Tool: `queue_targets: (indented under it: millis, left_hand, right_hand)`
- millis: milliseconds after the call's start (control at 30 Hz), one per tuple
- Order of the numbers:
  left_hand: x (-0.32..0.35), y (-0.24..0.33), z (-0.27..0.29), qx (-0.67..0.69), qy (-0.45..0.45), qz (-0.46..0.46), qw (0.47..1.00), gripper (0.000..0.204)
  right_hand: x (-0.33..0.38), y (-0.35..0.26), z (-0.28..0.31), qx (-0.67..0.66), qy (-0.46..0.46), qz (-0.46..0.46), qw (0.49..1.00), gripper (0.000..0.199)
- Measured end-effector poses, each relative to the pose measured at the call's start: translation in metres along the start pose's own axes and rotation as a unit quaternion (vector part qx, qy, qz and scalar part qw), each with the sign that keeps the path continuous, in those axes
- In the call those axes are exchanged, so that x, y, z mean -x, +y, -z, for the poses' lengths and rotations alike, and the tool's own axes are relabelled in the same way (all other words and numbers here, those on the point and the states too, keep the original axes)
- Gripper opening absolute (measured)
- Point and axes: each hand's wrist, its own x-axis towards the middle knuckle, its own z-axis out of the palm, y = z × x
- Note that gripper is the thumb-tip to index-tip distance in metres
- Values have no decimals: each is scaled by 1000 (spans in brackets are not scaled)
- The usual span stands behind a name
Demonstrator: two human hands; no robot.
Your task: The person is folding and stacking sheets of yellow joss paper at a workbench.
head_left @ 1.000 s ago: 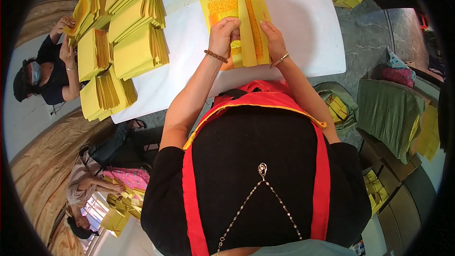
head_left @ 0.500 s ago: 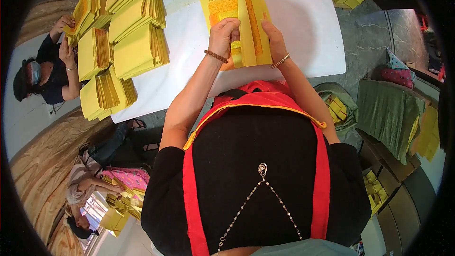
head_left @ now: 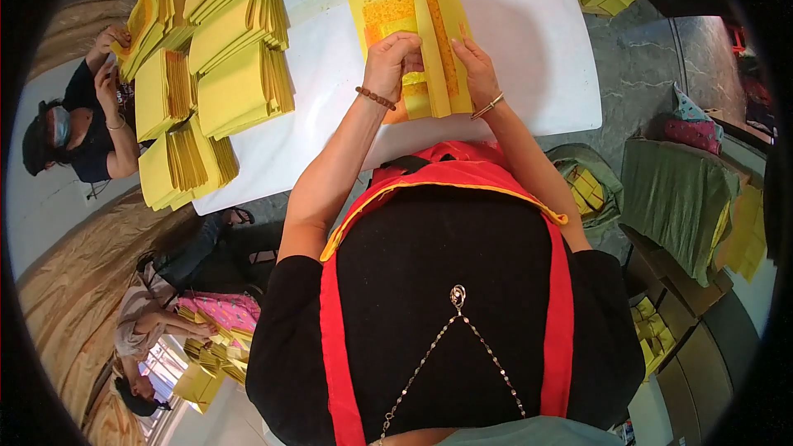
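Observation:
A yellow paper sheet [head_left: 453, 8] with orange speckled print lies near the table's front edge, a narrow strip folded up along its middle. My left hand [head_left: 392, 64] is closed, its thumb and fingers pinching the paper beside that raised strip. At the sheet's right edge is my right hand [head_left: 479, 74], thumb on top and the other fingers partly hidden by the paper; it appears to grip the edge. A beaded bracelet [head_left: 377, 98] circles my left wrist, and a thin bangle [head_left: 487, 105] my right.
Stacks of folded yellow paper [head_left: 239, 87] cover the left of the white table [head_left: 541, 49]. Beyond them, a masked co-worker [head_left: 83, 136] handles paper. Another person [head_left: 144, 322] sits lower left. A green sack [head_left: 607, 190] and cardboard boxes [head_left: 681, 281] stand at right.
My right hand's fingers have shifted slightly along the sheet's right edge. The raised strip leans a little differently. At the left, the co-worker's lower hand has moved.

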Motion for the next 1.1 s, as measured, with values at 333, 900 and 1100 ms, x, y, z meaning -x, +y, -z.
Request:
queue_targets:
  millis: [333,900,1100]
  left_hand:
    - [0,2,-5,5,-6,4,1000,10]
    - [-2,-1,-4,23,-8,11,1000,11]
    - [-1,0,-3,21,-11,15,1000,12]
  right_hand:
    - [0,0,0,-20,-1,-16,1000,34]
    - [-5,5,5,-67,-9,-22,997,34]
    - [0,0,1,13,5,-14,1000,34]
